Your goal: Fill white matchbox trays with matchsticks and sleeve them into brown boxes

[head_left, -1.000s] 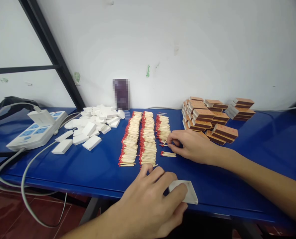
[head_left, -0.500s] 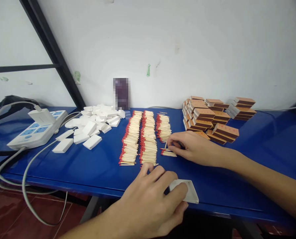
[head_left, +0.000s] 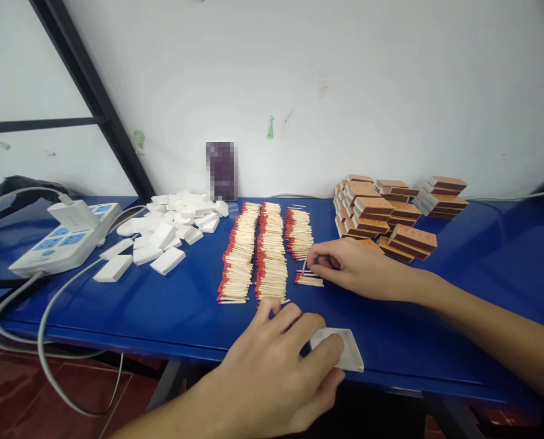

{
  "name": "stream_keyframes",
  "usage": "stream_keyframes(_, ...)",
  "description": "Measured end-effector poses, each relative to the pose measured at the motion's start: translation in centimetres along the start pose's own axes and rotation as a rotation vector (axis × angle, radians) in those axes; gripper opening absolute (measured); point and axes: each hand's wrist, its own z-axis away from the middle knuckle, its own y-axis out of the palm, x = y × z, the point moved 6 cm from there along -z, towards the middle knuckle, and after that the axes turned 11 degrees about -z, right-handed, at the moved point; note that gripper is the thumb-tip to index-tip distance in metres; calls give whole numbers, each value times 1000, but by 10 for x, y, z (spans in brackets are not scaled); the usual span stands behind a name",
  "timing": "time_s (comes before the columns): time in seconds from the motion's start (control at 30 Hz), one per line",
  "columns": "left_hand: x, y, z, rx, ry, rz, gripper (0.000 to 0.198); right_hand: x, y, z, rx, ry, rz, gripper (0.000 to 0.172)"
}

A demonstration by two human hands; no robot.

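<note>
My left hand [head_left: 279, 356] is closed around a white matchbox tray [head_left: 353, 355] at the front edge of the table, its hollow side facing up. My right hand [head_left: 352, 268] is closed in a pinch, with a match [head_left: 304, 264] standing slanted at its fingertips. Just under those fingertips lies a small group of red-tipped matches [head_left: 311, 280]. Behind it is a short row of matches [head_left: 300, 231]. Two longer rows, a middle one [head_left: 272, 253] and a left one [head_left: 239, 256], run toward the front, all heads to the left.
White tray pieces [head_left: 169, 235] are heaped at the left. Brown matchboxes [head_left: 372, 207] stand stacked at the back right. A power strip [head_left: 66, 241] with a plug and loose cables [head_left: 46, 341] occupies the left end. A pixelated dark rectangle [head_left: 221, 171] leans on the wall.
The whole view has shifted slightly. Both hands stay in nearly the same place, the left on the tray and the right at the small match group.
</note>
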Motion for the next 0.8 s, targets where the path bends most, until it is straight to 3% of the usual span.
stream_keyframes(0.13, -1, -1, 0, -2, -3, -18, 15, 1, -1, 1, 0, -5, 9, 17)
stream_keyframes(0.33, -1, -1, 1, -4, 2, -13, 16, -1, -4, 0, -158, -140, 179, 20)
stream_keyframes(0.6, 0, 1, 1, 17, 9, 0, 17, -3, 6, -5, -23, -250, 144, 26)
stream_keyframes(0.8, -5, -3, 0, 49, 3, 10, 19, 12, -5, 2, -161, -208, 163, 20)
